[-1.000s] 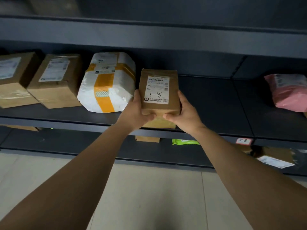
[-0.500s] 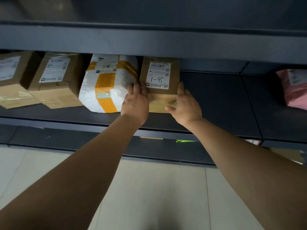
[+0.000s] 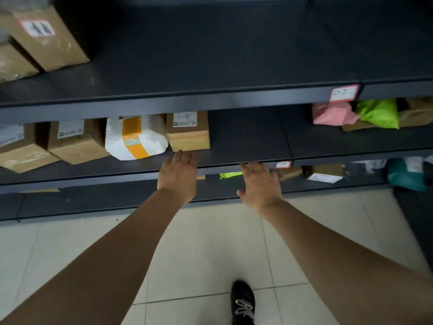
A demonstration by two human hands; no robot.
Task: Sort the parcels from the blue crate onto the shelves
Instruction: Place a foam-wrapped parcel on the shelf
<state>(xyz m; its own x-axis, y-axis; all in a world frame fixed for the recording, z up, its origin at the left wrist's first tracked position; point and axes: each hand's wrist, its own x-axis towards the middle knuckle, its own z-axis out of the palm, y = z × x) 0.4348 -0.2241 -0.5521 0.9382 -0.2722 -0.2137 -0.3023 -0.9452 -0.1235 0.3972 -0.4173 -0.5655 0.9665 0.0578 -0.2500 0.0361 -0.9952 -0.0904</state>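
Observation:
A small brown cardboard parcel (image 3: 188, 132) with a label marked "1-8" stands on the dark middle shelf (image 3: 246, 139), right beside a white parcel with orange tape (image 3: 134, 137). My left hand (image 3: 178, 177) is flat and empty just in front of the brown parcel, its fingertips near the box's lower edge. Further right, my right hand (image 3: 260, 184) is also spread and empty, in front of the shelf's front lip. The blue crate is not in view.
More cardboard boxes (image 3: 75, 139) fill the middle shelf's left end; pink (image 3: 332, 113) and green (image 3: 377, 112) bags lie at its right. A box (image 3: 44, 36) sits on the upper shelf. Parcels occupy the bottom shelf. My black shoe (image 3: 242, 303) is on the tiled floor.
Both hands have let go of the "1-8" parcel, which now rests on the shelf, and have drawn back toward me. The view has tilted down and pulled away.

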